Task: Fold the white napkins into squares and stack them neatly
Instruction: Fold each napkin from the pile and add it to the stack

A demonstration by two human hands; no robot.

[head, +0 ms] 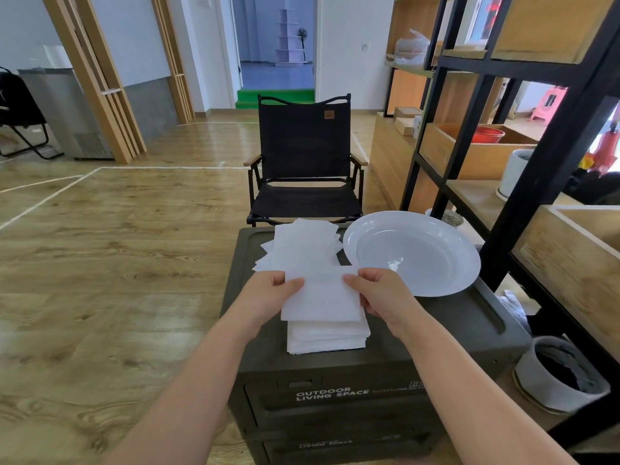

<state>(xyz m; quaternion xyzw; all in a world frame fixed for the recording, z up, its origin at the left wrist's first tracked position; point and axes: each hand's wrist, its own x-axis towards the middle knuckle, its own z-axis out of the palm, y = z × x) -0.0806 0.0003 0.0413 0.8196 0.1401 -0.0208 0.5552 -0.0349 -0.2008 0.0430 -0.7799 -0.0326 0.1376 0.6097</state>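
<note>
I hold a thin white folded paper napkin [322, 297] above the near stack of folded white napkins [327, 337]; my left hand [271, 297] and right hand [382, 293] pinch its side edges; it looks light, limp, tearable; edges suit best.

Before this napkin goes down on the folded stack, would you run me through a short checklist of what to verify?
1. Both hands hold the napkin: left hand and right hand each pinch a side of the held napkin. Ok.
2. Napkin folded square: roughly square, edges look aligned. Ok.
3. Napkin lined up over the folded stack: it hangs slightly left of it. Not ok.
4. Stack neat: front edges slightly uneven. Not ok.
5. Stack has room on the dark box: clear of the white plate. Ok.
6. Unfolded napkins remaining: yes; count cannot tell.
</note>
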